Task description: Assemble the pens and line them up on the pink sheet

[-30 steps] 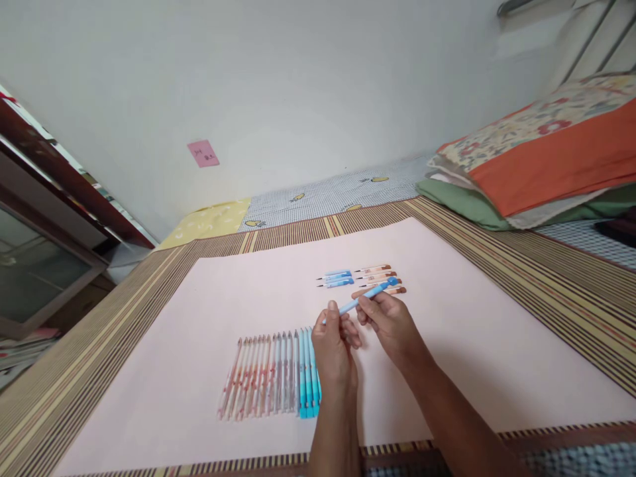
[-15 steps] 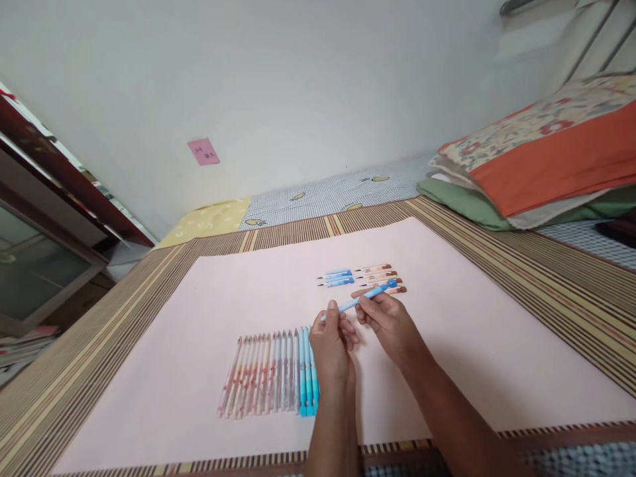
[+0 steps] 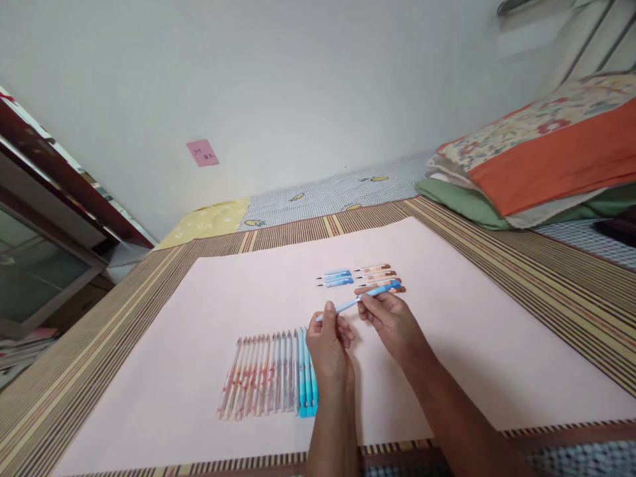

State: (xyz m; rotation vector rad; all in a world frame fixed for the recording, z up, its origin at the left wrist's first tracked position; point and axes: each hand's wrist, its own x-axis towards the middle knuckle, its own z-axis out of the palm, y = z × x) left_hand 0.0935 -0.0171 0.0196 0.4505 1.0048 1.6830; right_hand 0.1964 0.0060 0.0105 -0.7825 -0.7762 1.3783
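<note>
Between both hands, above the pale pink sheet [image 3: 183, 318], a light blue pen [image 3: 380, 289] with a darker blue end is held at a slant. My left hand [image 3: 330, 338] pinches its lower left end. The fingers of my right hand [image 3: 390, 321] close on its middle. Beneath and left of my left hand lies a row of several pens [image 3: 261, 374], reddish, greyish and turquoise. Just beyond the held pen rest blue pens [image 3: 338, 275] and several tan pens with brown ends [image 3: 375, 268], partly hidden by it.
A striped mat [image 3: 144, 291] lies under the sheet. Folded bedding [image 3: 556, 159] is stacked at the right. Behind stands a white wall with a pink note [image 3: 203, 152]. A cabinet with glass [image 3: 34, 265] is at the left.
The held pen has turned slightly and shifted a little down and left at its lower end. Both hands keep their pinch on it.
</note>
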